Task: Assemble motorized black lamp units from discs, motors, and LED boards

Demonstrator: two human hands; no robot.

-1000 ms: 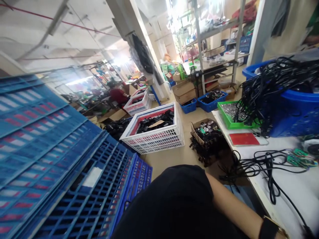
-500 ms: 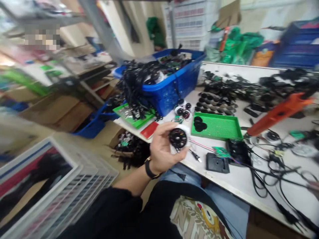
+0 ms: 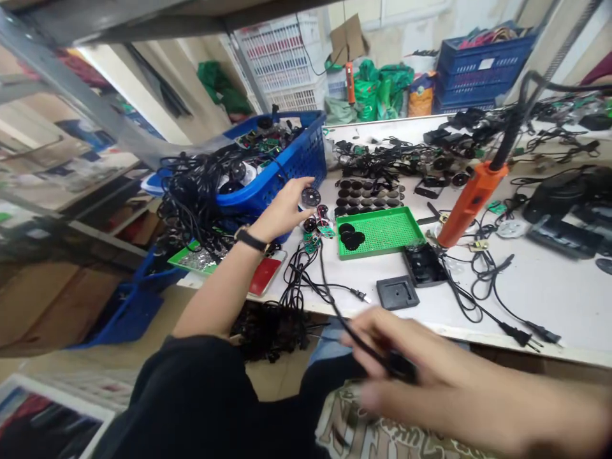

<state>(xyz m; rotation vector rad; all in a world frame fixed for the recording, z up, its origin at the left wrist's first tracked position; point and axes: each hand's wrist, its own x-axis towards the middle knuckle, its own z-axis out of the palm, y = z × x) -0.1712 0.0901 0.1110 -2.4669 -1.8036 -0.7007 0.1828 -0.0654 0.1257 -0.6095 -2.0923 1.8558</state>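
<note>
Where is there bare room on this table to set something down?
Widest bare patch of table: front right, between the orange tool, the loose cables and the front edge. A smaller strip lies between the green tray and the square black plate. Crowded around the blue basket, where the left hand holds a round disc.

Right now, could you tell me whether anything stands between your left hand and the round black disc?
Nothing visible does: the left hand holds the disc at its fingertips, beside the blue basket.
</note>
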